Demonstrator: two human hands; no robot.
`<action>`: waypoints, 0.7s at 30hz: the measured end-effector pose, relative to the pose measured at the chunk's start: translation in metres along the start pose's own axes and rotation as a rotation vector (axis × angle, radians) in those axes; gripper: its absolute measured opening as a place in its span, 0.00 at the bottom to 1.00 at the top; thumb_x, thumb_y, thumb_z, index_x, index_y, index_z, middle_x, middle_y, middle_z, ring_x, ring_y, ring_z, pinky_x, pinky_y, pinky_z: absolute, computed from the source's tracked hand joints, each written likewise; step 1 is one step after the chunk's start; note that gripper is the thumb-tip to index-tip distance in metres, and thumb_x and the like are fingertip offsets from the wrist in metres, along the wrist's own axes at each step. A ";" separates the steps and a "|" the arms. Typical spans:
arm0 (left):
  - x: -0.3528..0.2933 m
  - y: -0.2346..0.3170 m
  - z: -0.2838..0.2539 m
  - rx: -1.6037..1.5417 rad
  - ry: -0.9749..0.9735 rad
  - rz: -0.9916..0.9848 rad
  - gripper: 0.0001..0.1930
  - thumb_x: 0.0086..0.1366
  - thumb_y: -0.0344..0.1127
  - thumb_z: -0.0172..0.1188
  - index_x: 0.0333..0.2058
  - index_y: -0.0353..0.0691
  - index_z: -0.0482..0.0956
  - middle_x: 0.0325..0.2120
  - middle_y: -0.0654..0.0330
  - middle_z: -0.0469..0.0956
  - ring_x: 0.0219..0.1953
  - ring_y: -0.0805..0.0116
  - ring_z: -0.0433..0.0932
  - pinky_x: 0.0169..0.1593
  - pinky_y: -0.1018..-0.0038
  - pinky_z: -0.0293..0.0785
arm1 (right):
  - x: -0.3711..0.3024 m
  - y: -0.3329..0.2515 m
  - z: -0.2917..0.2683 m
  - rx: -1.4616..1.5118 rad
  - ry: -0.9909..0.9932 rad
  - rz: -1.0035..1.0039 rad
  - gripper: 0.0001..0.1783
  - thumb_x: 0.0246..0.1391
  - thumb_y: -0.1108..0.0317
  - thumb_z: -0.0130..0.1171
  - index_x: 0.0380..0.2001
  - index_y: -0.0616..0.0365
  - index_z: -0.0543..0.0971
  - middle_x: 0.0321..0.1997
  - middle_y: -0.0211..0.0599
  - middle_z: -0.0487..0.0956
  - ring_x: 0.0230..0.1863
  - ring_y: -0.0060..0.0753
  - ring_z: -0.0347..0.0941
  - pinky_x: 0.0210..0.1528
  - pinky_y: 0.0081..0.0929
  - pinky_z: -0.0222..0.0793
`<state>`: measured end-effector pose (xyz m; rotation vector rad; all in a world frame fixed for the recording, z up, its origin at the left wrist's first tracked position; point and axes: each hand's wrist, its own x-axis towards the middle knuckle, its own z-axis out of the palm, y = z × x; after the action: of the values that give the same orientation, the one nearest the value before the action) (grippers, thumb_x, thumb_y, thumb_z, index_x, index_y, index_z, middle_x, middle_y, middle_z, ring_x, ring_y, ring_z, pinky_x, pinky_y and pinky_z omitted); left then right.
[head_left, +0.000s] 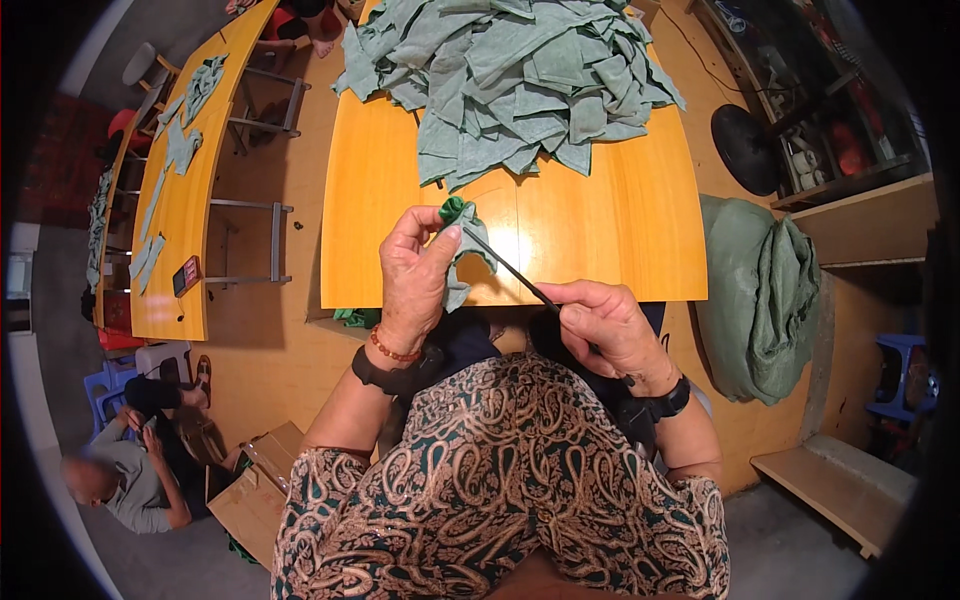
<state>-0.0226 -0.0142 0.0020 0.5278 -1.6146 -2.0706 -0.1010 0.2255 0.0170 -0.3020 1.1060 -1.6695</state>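
My left hand (412,275) pinches a small pale green cloth piece (477,250) between thumb and fingers, over the near edge of the yellow table (610,240). A bright green, shinier bit of fabric (453,209) sticks up at its top. In my right hand (612,332) is a thin black rod (512,270), slanting up and left. Its far tip meets the cloth beside my left thumb; whether it goes inside the cloth is hidden. Beyond my hands, a large heap of similar pale green cloth pieces (540,80) covers the far part of the table.
At left stands another yellow table (225,80) with cloth strips and a small red-and-black device (187,276). A seated person (140,470) is beside a cardboard box (250,505), lower left. To the right are a big green sack (745,300), a black round base (744,150) and a wooden bench (830,490).
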 end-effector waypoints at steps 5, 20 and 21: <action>-0.002 0.004 -0.003 -0.109 -0.060 -0.088 0.07 0.67 0.25 0.55 0.42 0.34 0.76 0.36 0.63 0.79 0.35 0.78 0.77 0.43 0.81 0.74 | 0.003 0.003 -0.001 -0.012 0.005 0.017 0.19 0.65 0.69 0.50 0.58 0.57 0.74 0.15 0.24 0.69 0.09 0.10 0.55 0.09 0.11 0.48; -0.019 -0.006 0.010 -0.397 -0.065 -0.249 0.04 0.72 0.35 0.54 0.39 0.46 0.70 0.18 0.68 0.71 0.17 0.84 0.65 0.20 0.86 0.61 | 0.034 0.030 0.013 -0.051 0.015 -0.153 0.18 0.64 0.75 0.50 0.57 0.61 0.74 0.18 0.22 0.70 0.16 0.11 0.60 0.17 0.14 0.55; -0.019 -0.002 0.010 -0.447 -0.092 -0.257 0.04 0.72 0.35 0.55 0.40 0.46 0.69 0.17 0.68 0.70 0.16 0.84 0.64 0.19 0.86 0.60 | 0.035 0.028 0.017 -0.085 0.014 -0.182 0.18 0.64 0.74 0.49 0.57 0.61 0.74 0.19 0.22 0.70 0.16 0.11 0.60 0.17 0.14 0.56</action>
<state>-0.0135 0.0051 0.0028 0.5055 -1.1160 -2.5809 -0.0861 0.1868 -0.0069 -0.4582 1.1909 -1.7886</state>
